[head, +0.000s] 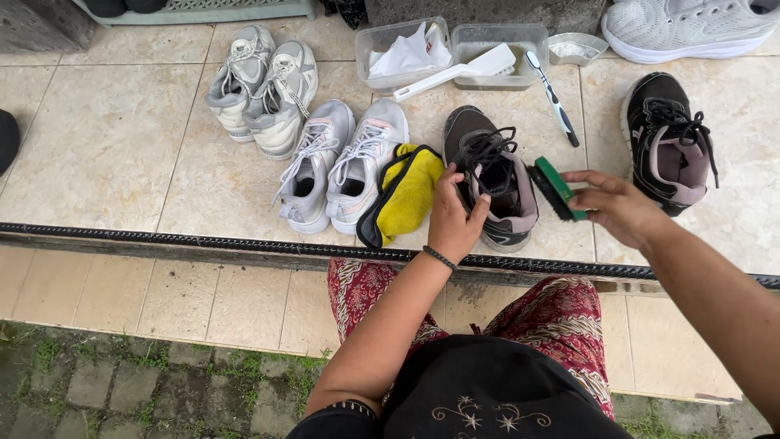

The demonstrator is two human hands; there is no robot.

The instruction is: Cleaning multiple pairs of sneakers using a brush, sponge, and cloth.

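Note:
My left hand grips the near side of a black sneaker with a pinkish lining and black laces, standing on the beige tiled floor. My right hand holds a green-backed brush with dark bristles, just right of that sneaker and turned toward it. The matching black sneaker stands apart to the right. A yellow cloth with black trim lies against the left of the held shoe.
Two pairs of grey-white sneakers stand to the left. Two clear plastic tubs, a white brush, a toothbrush and a small dish sit behind. A large white shoe is at top right. A black floor track crosses in front.

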